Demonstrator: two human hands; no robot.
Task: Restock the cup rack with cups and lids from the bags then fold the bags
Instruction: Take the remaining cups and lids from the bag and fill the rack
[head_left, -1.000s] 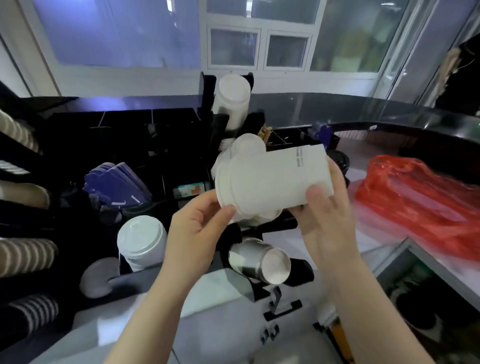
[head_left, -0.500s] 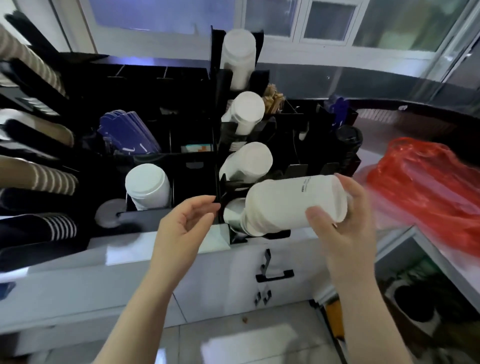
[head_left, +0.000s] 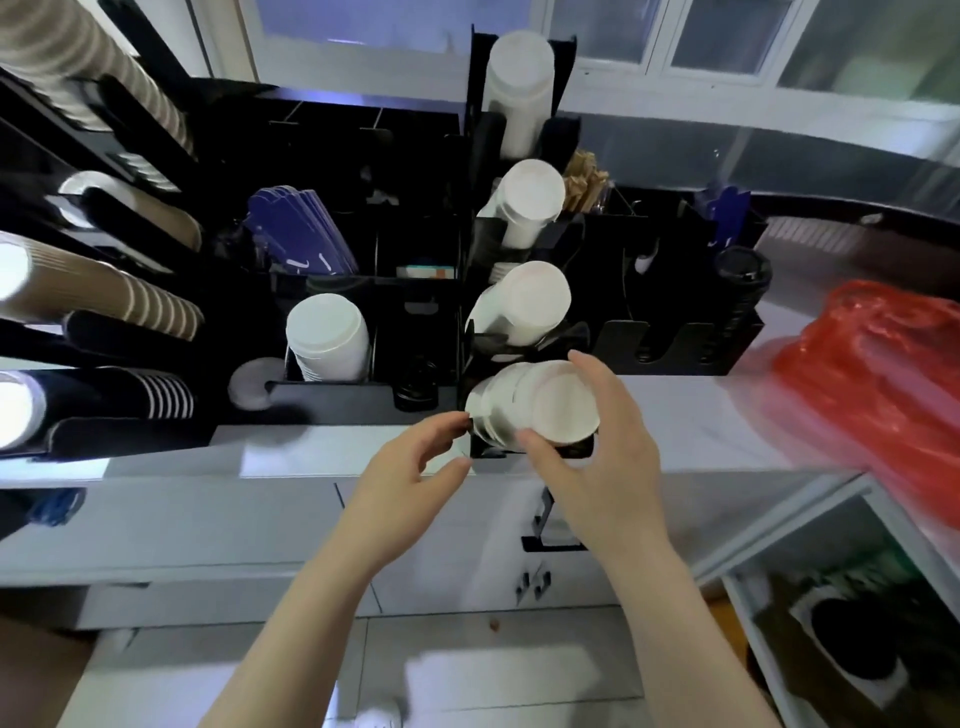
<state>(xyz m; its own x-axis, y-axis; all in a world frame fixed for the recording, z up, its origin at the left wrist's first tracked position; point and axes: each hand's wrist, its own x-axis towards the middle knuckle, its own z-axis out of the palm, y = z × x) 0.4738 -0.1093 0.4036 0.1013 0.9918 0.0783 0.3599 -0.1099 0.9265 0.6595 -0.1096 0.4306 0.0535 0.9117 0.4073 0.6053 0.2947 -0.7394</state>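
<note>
A stack of white paper cups (head_left: 540, 408) lies in the lowest slot of the black cup rack (head_left: 470, 291), its base facing me. My right hand (head_left: 597, 452) wraps around the stack's right and lower side, thumb under it. My left hand (head_left: 415, 467) is just left of the slot, fingers apart, fingertips near the stack's rim; whether they touch it I cannot tell. Three more white cup stacks (head_left: 524, 306) fill the slots above. A red plastic bag (head_left: 878, 374) lies on the counter to the right.
Brown and dark ribbed cup stacks (head_left: 93, 291) stick out of holders on the left. White lids (head_left: 327, 335), blue sleeves (head_left: 301, 234), wooden stirrers (head_left: 587, 182) and black lids (head_left: 740, 280) sit in the black organiser. White cabinet drawers (head_left: 441, 525) run below the counter edge.
My right hand has pushed the white cup stack forward and down into the lowest rack slot. My left hand has moved closer to that slot. The view has tilted downward.
</note>
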